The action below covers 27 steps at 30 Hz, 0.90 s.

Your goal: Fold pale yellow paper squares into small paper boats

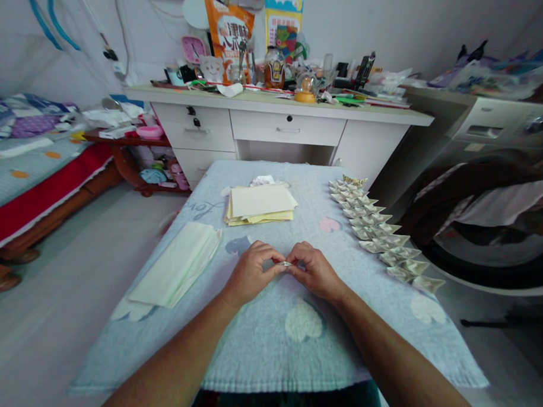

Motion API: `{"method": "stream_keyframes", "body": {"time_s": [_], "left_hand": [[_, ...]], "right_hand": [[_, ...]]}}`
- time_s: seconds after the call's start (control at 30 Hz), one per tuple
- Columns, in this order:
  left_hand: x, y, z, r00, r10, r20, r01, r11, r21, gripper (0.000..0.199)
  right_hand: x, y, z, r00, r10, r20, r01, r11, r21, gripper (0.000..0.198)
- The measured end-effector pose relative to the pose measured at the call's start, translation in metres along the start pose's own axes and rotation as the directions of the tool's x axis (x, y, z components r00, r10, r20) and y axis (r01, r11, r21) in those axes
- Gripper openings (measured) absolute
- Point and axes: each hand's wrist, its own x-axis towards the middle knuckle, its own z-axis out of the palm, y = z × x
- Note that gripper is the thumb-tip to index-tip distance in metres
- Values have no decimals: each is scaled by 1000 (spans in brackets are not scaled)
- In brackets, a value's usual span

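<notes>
Between my two hands, over the middle of the cloth-covered table (258,346), is a small folded piece of paper (285,263). My left hand (255,269) pinches its left side between thumb and fingers, and my right hand (315,268) pinches the right side. Most of the paper is hidden by the fingertips. To the right stand rows of folded paper boats (381,229), made of printed paper. Beyond my hands lies a stack of cream and yellow paper sheets (260,202). Long pale green paper strips (176,266) lie in a pile to the left.
A crumpled white paper (262,180) sits behind the stack. Past the table is a white desk (291,128) crowded with a jar (274,68), a snack bag (230,36) and other items. A washing machine (486,125) stands on the right, a bed (39,170) on the left.
</notes>
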Motion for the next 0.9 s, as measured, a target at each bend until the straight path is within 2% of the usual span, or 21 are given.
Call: {"method": "stream_keyframes", "body": {"time_s": [0.23,0.33,0.47,0.53,0.7,0.8,0.9], "left_hand": [[-1,1,0,1000,-11,-30,11,1000,19,10],[-1,-2,1,1000,-15,-22,16,1000,26,10],[0,-10,7,999,-41,5,40,997,70,6],[0,-13,9,998,-54,27,51,993,104,5],[0,-15,9,995,-71,76,58,986,153,19],[0,-13,5,998,-60,31,56,991,124,33],[1,-12,3,999,-43,9,43,996,83,25]], "right_hand": [[0,1,4,1000,10,-4,-10,999,-49,12],[0,1,4,999,30,12,-29,999,-42,5],[-2,0,1,999,47,-5,-47,998,-35,26],[-2,0,1,999,52,-10,-52,998,-29,24],[0,3,4,999,48,3,-48,998,-38,17],[0,6,6,999,49,-3,-49,998,-49,18],[0,9,8,999,46,-3,-46,998,-53,18]]}}
